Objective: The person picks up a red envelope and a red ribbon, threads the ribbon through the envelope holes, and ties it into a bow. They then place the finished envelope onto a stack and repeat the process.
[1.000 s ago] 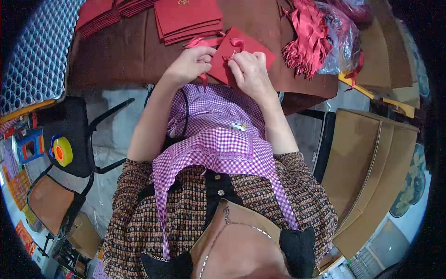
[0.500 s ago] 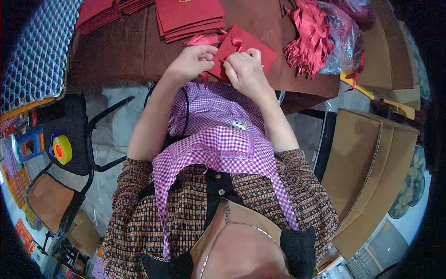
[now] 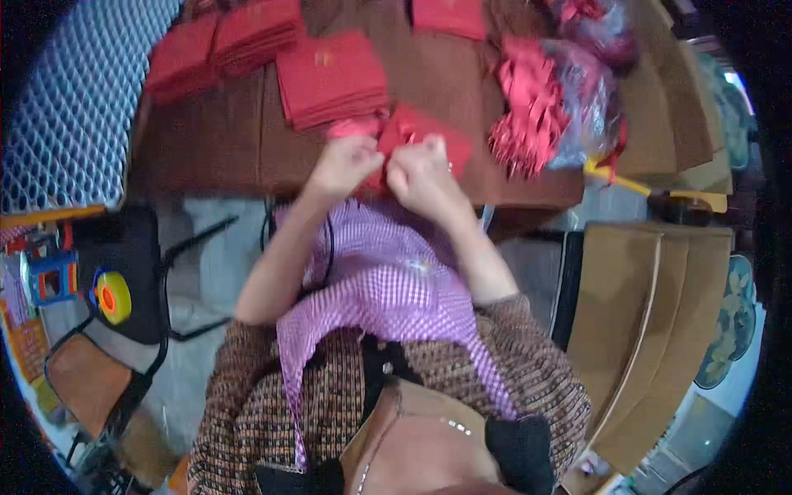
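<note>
A red folded card or envelope (image 3: 452,152) lies slightly turned at the near edge of the brown-covered table. A red ribbon (image 3: 355,128) runs across its left side, with a bunched loop on top of the card. My left hand (image 3: 345,169) is closed at the card's left edge, its fingertips pinched on the ribbon. Over the card's near part, my right hand (image 3: 422,175) is also closed, with its thumb and fingers at the ribbon just below the loop. Motion blur and the fingers hide the exact grip.
Stacks of red cards (image 3: 332,78) stand behind my hands. A bundle of red ribbons (image 3: 532,103) lies at right beside a clear plastic bag (image 3: 587,99). A blue-grey honeycomb-patterned panel (image 3: 70,107) fills the far left. Below are a chair with yellow tape (image 3: 114,297) and a cardboard box (image 3: 635,330).
The view has tilted upward, so the table and hands appear lower and more card stacks show. Both hands stay closed at the card and ribbon, about as far apart as before.
</note>
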`<state>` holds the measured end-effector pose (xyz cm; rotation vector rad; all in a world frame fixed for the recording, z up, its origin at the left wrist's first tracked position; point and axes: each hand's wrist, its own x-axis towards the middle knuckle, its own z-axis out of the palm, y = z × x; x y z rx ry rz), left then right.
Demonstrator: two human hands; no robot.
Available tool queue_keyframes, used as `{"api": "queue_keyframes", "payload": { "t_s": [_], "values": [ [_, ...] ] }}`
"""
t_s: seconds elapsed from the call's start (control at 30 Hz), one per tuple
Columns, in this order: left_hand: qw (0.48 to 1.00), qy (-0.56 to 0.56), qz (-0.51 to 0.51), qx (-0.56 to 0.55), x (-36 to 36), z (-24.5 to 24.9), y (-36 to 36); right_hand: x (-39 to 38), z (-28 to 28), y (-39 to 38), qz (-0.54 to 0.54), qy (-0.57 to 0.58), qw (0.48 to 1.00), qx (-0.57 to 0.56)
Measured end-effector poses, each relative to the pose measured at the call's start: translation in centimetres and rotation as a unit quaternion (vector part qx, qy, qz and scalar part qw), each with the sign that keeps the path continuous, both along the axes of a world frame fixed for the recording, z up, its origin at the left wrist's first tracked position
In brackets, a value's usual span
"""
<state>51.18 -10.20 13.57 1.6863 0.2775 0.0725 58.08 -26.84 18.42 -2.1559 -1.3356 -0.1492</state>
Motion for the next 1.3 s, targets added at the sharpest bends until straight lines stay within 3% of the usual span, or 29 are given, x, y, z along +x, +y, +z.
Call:
{"api": "queue_keyframes", "payload": {
  "t_s": [0.03, 0.07, 0.1, 0.13, 0.17, 0.33, 0.57, 0.63, 0.73, 0.9, 0.97, 1.0, 1.1, 1.3],
  "values": [
    [0.995, -0.024, -0.037, 0.093, 0.1, 0.9, 0.3, -0.2, 0.7, 0.1, -0.004, 0.009, 1.000, -0.015],
    [0.997, -0.007, 0.006, 0.081, -0.1, 1.2, -0.3, 0.1, -0.2, 0.0, 0.001, -0.001, 0.999, -0.037],
    [0.999, 0.039, 0.037, 0.004, -0.4, 4.1, -1.1, 0.0, 0.0, 0.2, 0.005, 0.005, 1.000, 0.012],
    [0.998, -0.020, 0.056, 0.019, 0.2, 0.2, -1.1, 0.1, 0.1, 0.2, -0.001, -0.008, 1.000, -0.022],
    [0.999, 0.017, 0.051, -0.007, -0.2, 2.4, -1.1, -0.1, -0.1, 0.3, -0.006, -0.001, 1.000, 0.001],
    [0.995, 0.003, 0.041, 0.088, -0.2, 0.9, -0.8, -0.8, 0.0, 0.1, -0.021, -0.008, 1.000, 0.020],
    [0.998, -0.001, 0.055, 0.037, -0.2, 0.8, -1.0, -1.0, 0.4, -0.3, -0.024, 0.035, 0.999, 0.026],
    [0.997, 0.006, 0.043, 0.056, -0.4, 2.0, -1.0, -1.1, 0.3, -0.1, -0.017, 0.003, 0.998, 0.054],
    [0.998, 0.023, 0.058, 0.002, -0.5, 2.5, -1.1, -1.1, -0.2, 0.0, -0.026, -0.043, 0.997, 0.060],
    [0.998, 0.003, 0.031, 0.059, -0.6, 2.0, -0.7, -1.4, -0.5, 0.0, -0.037, -0.028, 0.997, 0.069],
    [0.998, 0.010, 0.017, -0.056, -0.8, 3.5, -1.1, -1.4, -0.5, 0.0, -0.044, 0.021, 0.996, 0.079],
    [0.998, 0.010, 0.007, -0.061, -0.6, 3.1, -0.8, -1.4, -0.4, 0.0, -0.051, 0.026, 0.995, 0.079],
    [0.999, 0.024, 0.009, -0.040, -0.7, 2.6, -0.9, -1.3, -0.5, -0.1, -0.065, 0.057, 0.992, 0.088],
    [0.999, 0.025, 0.004, 0.022, -0.5, 2.3, -0.6, -2.0, -0.1, 0.9, -0.059, 0.006, 0.995, 0.082]
  ]
}}
